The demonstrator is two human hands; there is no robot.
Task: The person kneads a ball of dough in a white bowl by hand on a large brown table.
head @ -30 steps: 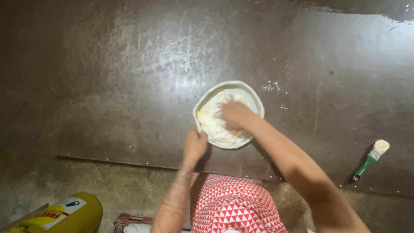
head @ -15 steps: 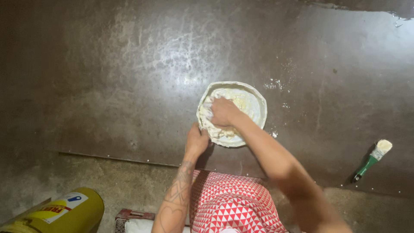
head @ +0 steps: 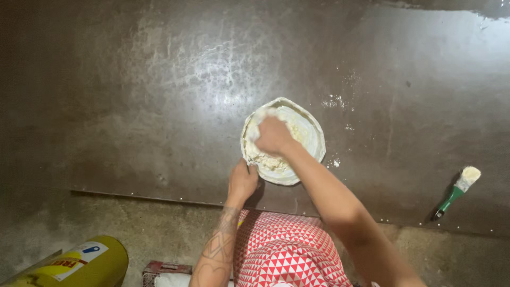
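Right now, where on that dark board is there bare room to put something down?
Bare: the wide stretch left of and beyond the bowl, and the strip between it and the brush. Crowded: the near edge, where the left hand and right hand work.

Open dark sheet [head: 133,106] all around the bowl [head: 316,139]; only a brush [head: 458,191] far right.
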